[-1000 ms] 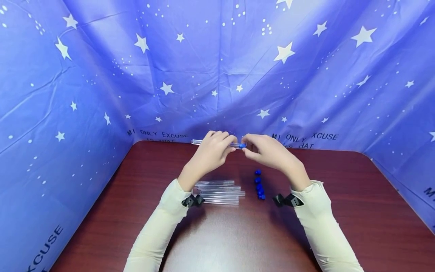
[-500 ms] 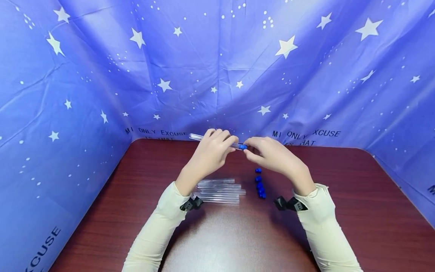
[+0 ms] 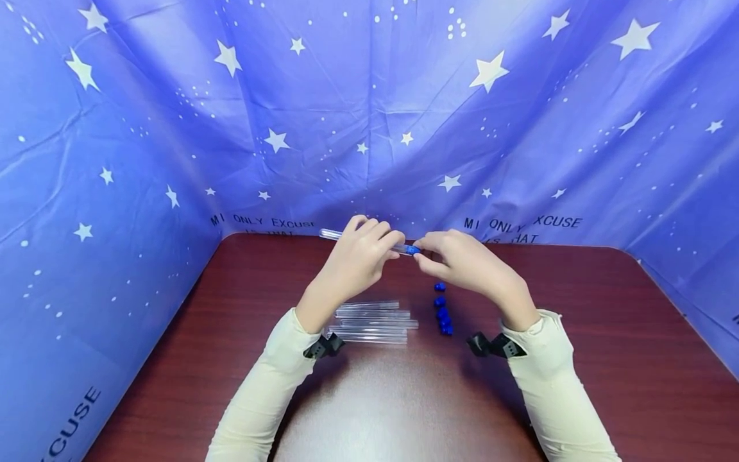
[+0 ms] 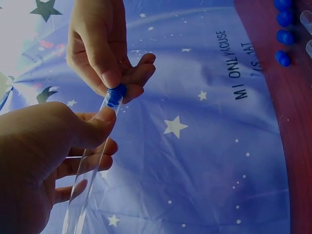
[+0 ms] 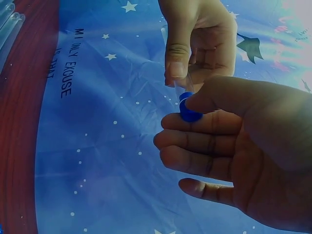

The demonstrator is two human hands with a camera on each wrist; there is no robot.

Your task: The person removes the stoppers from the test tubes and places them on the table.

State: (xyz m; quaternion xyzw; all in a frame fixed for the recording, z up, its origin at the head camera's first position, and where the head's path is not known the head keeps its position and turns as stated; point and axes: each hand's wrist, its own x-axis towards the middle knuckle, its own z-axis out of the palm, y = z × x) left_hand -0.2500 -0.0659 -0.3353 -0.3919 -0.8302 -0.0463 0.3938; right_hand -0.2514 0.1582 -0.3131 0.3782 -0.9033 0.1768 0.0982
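My left hand grips a clear test tube above the far part of the table. A blue stopper sits at the tube's mouth, with part of it visible inside the clear wall in the left wrist view. Thumb and index finger of my right hand pinch this stopper. Its other fingers extend away from the tube in the right wrist view. The tube slants, its closed end farther left and higher in the head view.
Several clear tubes lie side by side on the dark red table. Right of them is a row of several blue stoppers. A blue star-patterned curtain stands along the table's far and side edges.
The tube has tilted, its closed end rising a little at the left. Both hands keep hold of the tube and stopper. The head view has shifted slightly.
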